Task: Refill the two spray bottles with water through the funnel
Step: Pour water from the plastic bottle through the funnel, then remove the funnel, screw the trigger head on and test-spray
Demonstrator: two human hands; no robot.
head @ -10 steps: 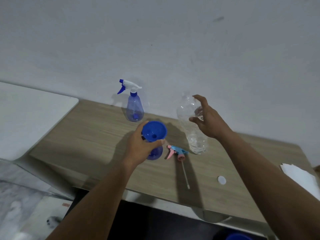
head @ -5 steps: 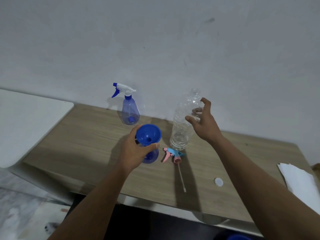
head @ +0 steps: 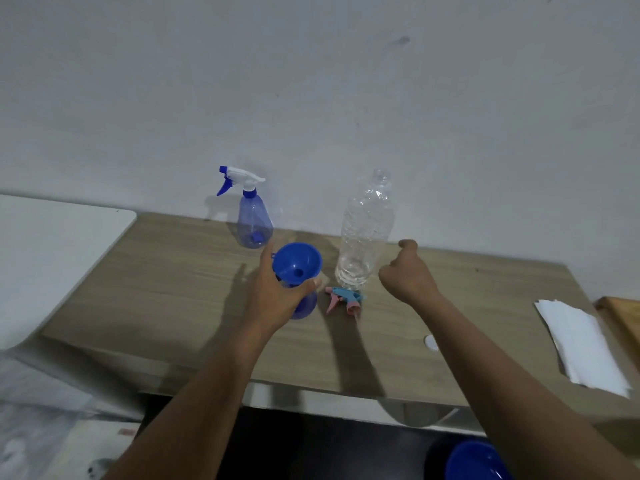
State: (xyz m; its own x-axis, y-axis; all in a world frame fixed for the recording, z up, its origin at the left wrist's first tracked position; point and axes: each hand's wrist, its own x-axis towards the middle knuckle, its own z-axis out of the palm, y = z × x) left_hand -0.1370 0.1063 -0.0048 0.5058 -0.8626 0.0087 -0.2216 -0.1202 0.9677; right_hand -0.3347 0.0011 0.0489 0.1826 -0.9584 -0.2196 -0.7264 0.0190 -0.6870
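While gripping w/ left hand [head: 277, 299] round the neck of the open blue spray bottle [head: 306, 306], holds it upright on the desk [head: 173, 289], per head cam. Wraps left fingers [head: 267, 252] and thumb right under the blue funnel [head: 297, 263], seated bowl-up in the bottle's mouth, spout hole in plain sight. Hides most of the bottle behind the hand; shows only its rounded lower body, below and right of the thumb.

Hangs right hand [head: 408, 275] over the desk w/ fingers loosely curled, grasping nothing, index hooked upward. Has clear water bottle [head: 365, 244] just left of those fingers, upright, uncapped, apart from them by a slim gap. Can't tell water level inside.

Shows pink-and-blue trigger head [head: 344, 299] lying on the desk btwn the two hands, at the foot of the water bottle, just right of left thumb. Shows 2nd spray bottle [head: 254, 223], white-and-blue trigger fitted, upright near the wall [head: 311, 98], just beyond left fingers. Finds small white cap [head: 430, 342] flat on desk, nearer the body than right fingers, beside the right forearm. Finds white paper sheets [head: 585, 348] well right of right fingers, near desk's end, w/ a wooden edge [head: 623, 317] past them. Catches round blue obj [head: 474, 462] low down, under the desk's front edge, cut off by frame.
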